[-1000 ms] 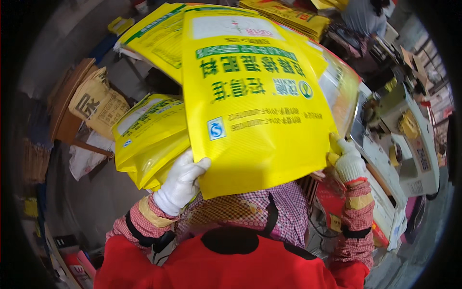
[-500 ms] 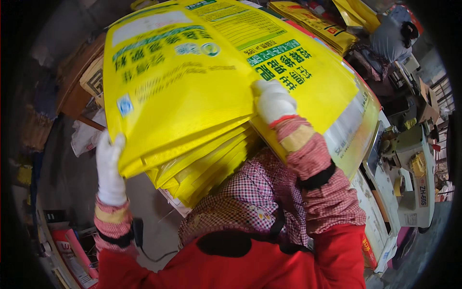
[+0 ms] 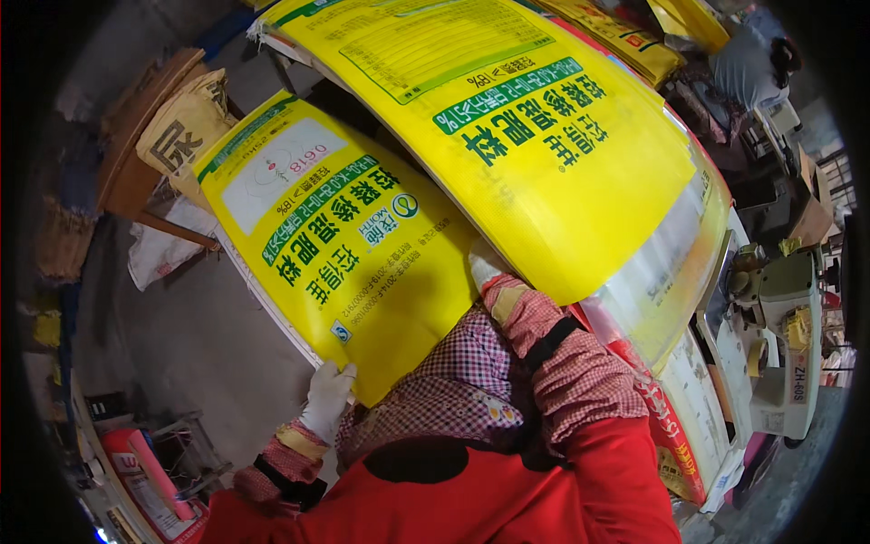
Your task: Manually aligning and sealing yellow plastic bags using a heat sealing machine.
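Note:
A flat yellow printed bag (image 3: 381,299) with green lettering and a white panel lies slanting across a lower pile in front of my lap. My left hand (image 3: 328,399), in a white glove, is closed on its near left corner. Gloved in white too, my right hand (image 3: 487,265) is at the bag's near right edge, its fingers partly hidden. Just beyond and to the right, a raised stack of similar yellow bags (image 3: 553,181) overhangs the right side of the lower bag.
To the right stands a pale sewing machine (image 3: 784,363) beside the white table edge (image 3: 693,381). A person (image 3: 748,68) sits at the far right near more yellow bags (image 3: 625,41). A wooden table (image 3: 136,172) with a tan sack (image 3: 186,122) is at the left.
Both hands have come down and toward me with the yellow bag, which now lies flat on the lower pile. My left hand has also moved right. More of the raised stack shows.

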`<state>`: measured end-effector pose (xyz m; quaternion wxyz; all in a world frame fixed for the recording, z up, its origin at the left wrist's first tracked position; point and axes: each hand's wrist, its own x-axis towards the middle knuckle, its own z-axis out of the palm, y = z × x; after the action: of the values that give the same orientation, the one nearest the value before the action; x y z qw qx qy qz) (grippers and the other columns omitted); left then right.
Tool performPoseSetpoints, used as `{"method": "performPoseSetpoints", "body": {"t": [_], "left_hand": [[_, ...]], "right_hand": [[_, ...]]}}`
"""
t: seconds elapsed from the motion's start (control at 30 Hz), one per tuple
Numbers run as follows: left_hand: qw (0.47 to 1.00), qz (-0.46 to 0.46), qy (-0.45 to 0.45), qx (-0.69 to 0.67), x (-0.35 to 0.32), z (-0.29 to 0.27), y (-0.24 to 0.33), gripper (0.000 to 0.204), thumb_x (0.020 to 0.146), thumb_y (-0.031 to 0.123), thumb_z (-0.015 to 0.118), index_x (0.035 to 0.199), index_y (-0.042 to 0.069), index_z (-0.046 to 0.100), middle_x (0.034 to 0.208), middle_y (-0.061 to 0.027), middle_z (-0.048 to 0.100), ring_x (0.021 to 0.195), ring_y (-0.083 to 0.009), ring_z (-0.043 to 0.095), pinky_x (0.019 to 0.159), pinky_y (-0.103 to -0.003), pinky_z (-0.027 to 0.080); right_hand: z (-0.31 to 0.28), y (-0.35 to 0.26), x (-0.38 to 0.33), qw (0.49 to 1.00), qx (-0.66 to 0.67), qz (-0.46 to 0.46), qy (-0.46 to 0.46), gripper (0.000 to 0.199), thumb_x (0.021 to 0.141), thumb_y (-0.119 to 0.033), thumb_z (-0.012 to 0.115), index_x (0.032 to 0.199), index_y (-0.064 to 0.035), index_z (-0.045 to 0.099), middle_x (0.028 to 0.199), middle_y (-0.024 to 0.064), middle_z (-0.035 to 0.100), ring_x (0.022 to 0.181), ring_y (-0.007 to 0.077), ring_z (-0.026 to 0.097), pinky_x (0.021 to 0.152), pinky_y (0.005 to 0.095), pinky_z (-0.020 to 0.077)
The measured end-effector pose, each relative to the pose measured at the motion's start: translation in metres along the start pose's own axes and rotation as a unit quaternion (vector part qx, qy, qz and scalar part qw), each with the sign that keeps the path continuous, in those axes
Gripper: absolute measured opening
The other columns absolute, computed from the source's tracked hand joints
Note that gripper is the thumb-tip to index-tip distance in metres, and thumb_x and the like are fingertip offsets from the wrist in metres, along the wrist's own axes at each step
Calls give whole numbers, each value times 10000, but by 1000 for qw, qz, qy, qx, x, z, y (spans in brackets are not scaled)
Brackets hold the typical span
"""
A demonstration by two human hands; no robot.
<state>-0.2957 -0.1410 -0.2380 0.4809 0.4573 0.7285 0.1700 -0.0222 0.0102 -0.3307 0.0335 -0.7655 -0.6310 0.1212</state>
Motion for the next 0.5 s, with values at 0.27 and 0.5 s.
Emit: {"method": "performPoseSetpoints", "body": {"t": [0.27, 0.5], "left_hand": [[923, 202, 225, 239, -1, 9, 8, 458, 696, 163, 721, 1025, -17, 459, 934, -148, 522, 724, -260, 538, 626, -376, 465], [684, 491, -7, 539, 35, 12, 3, 473, 733, 103, 576, 1190, 212, 524, 1178, -90, 519, 1081, -365, 487, 928, -422, 377]], "right_hand": [[1, -14, -5, 995, 60, -74, 9, 281, 865, -220, 428, 1067, -72, 556, 932, 182, 638, 813, 297, 645, 760, 410, 505], [-16, -18, 3, 989, 123, -67, 57, 278, 860, -216, 433, 1060, -74, 563, 929, 167, 641, 809, 292, 645, 755, 411, 505]]}}
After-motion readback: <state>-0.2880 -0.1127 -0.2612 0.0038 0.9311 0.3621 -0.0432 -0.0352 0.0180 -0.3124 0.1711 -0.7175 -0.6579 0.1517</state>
